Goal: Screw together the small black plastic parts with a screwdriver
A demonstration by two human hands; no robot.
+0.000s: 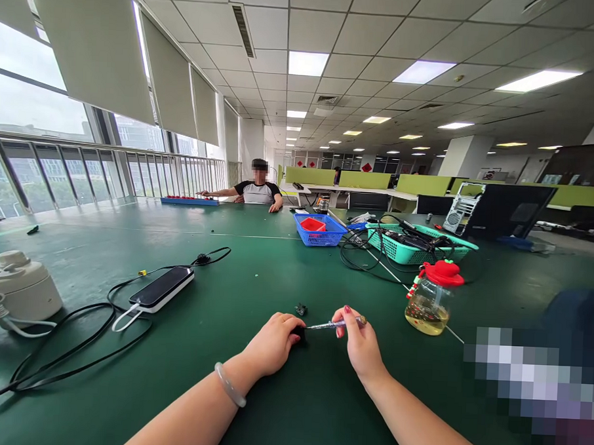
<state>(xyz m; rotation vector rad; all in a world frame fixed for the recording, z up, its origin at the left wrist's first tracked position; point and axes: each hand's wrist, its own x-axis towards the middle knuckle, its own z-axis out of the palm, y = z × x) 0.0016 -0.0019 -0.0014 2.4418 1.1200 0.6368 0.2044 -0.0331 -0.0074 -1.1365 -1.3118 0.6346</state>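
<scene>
On the green tabletop, my left hand point(272, 345) is closed around a small black part point(299, 335), which the fingers mostly cover. My right hand point(361, 348) pinches a thin screwdriver point(326, 325) with a clear purplish handle. Its shaft lies roughly level, and the tip meets the black part at my left fingertips; the exact contact is too small to make out. Just beyond those fingers sits another small black piece point(301, 309). A pale bangle circles my left wrist.
A red-lidded glass jar point(428, 307) of yellowish liquid stands right. Farther back are a blue basket point(320, 236) and a green basket point(399, 253) with cables. A power bank point(162, 289), cords and a white device point(21, 289) lie left. Another person point(259, 192) sits opposite.
</scene>
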